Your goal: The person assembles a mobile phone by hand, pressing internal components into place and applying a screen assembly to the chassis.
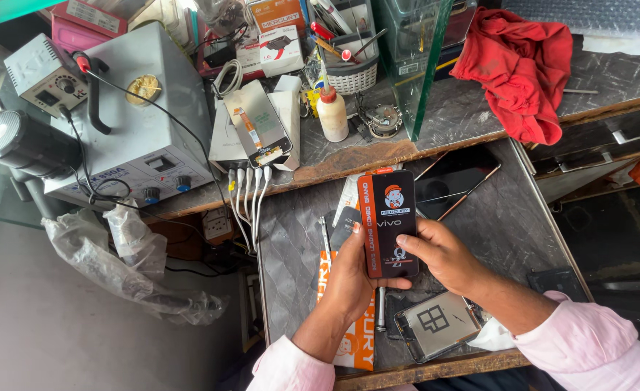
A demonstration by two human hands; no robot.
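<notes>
Hands are sharing one flat black and orange carton (387, 223), the slim kind a replacement phone screen comes in, holding it upright above the grey patterned worktop (294, 224). The left hand (350, 279) is cupping the box from beneath and behind, its thumb lying up the orange left edge, while the right hand (444, 255) is closing thumb and fingers on the lower right side, so both are gripping it with curled, nearly closed fingers. It is looking light and thin (card walls, probably glass inside), so I judge it stiff enough to lift by the long edges yet easy to crush or flex if squeezed across the face; the glossy print may be slipping under dry fingers, so pinching the narrow sides is seeming safest. An opened phone body (437, 324) is lying just below the hands, a dark phone (454, 177) behind the box, and a red cloth (519, 61) on the upper shelf
</notes>
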